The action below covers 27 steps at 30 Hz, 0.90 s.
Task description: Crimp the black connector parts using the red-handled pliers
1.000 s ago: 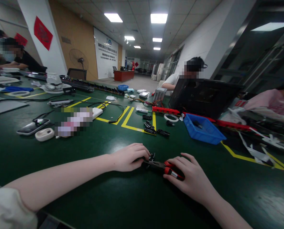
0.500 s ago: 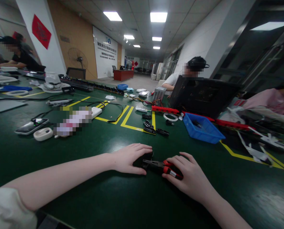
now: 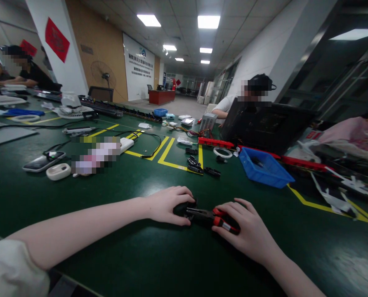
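On the green table in front of me, my left hand [image 3: 169, 206] curls its fingers and thumb around a small black part [image 3: 180, 209], whose exact kind I cannot make out. My right hand [image 3: 248, 231] is closed on the red handles of a pair of pliers [image 3: 206, 214]. The dark jaws point left and meet the black part between my left thumb and fingers. Whether the tips grip it or only touch it is too small to tell.
Several black pieces [image 3: 194, 164] lie beyond my hands. A blue bin [image 3: 266, 168] stands at the right. At the left lie a phone-like device [image 3: 44, 161] and a white oval case [image 3: 58, 171]. Behind a large black panel [image 3: 261, 123], a co-worker [image 3: 256, 88] sits.
The left fingers have shifted slightly on the black part, so more of it shows. The pliers stay at the part. The whole view has drifted a little.
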Tool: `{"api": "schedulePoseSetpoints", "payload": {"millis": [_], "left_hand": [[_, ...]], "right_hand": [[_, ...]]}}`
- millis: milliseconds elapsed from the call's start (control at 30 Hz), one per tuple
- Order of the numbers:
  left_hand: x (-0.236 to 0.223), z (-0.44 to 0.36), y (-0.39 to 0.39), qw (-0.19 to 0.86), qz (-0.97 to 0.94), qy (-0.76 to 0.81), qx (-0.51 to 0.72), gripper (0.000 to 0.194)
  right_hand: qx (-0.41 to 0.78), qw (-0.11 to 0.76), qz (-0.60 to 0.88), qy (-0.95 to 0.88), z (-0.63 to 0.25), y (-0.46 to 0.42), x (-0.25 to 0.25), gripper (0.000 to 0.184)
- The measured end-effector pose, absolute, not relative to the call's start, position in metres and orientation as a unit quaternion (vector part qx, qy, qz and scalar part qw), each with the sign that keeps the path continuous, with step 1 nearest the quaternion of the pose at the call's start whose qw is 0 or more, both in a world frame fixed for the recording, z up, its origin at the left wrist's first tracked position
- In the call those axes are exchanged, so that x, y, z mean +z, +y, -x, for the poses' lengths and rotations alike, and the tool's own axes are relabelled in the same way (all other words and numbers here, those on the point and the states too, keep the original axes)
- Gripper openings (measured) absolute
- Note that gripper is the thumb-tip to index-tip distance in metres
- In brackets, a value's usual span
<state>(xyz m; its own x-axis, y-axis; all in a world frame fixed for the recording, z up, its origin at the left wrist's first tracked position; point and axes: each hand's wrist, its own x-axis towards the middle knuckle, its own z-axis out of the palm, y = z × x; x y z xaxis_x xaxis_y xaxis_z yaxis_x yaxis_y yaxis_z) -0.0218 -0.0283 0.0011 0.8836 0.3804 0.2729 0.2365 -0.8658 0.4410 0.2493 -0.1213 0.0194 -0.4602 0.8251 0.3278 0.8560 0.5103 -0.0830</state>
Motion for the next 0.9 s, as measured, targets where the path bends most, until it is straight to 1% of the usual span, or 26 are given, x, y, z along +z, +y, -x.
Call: {"api": "schedulePoseSetpoints", "payload": {"millis": [333, 467, 667, 900], "left_hand": [[0.0004, 0.0214, -0.0274, 0.204, -0.949, 0.156, 0.181, 0.058], [0.001, 0.0216, -0.0281, 0.2, -0.95, 0.157, 0.18, 0.056], [0.0028, 0.0213, -0.0287, 0.192, -0.952, 0.163, 0.175, 0.05], [0.0013, 0.0212, -0.0292, 0.188, -0.95, 0.163, 0.188, 0.053]], "right_hand": [[-0.003, 0.189, 0.505, -0.842, -0.2447, -0.127, 0.0229, 0.029], [-0.022, 0.188, 0.496, -0.848, -0.245, -0.128, 0.0218, 0.03], [-0.075, 0.209, 0.47, -0.854, -0.2479, -0.1273, 0.0202, 0.032], [-0.085, 0.2, 0.462, -0.86, -0.2491, -0.1265, 0.0212, 0.034]]}}
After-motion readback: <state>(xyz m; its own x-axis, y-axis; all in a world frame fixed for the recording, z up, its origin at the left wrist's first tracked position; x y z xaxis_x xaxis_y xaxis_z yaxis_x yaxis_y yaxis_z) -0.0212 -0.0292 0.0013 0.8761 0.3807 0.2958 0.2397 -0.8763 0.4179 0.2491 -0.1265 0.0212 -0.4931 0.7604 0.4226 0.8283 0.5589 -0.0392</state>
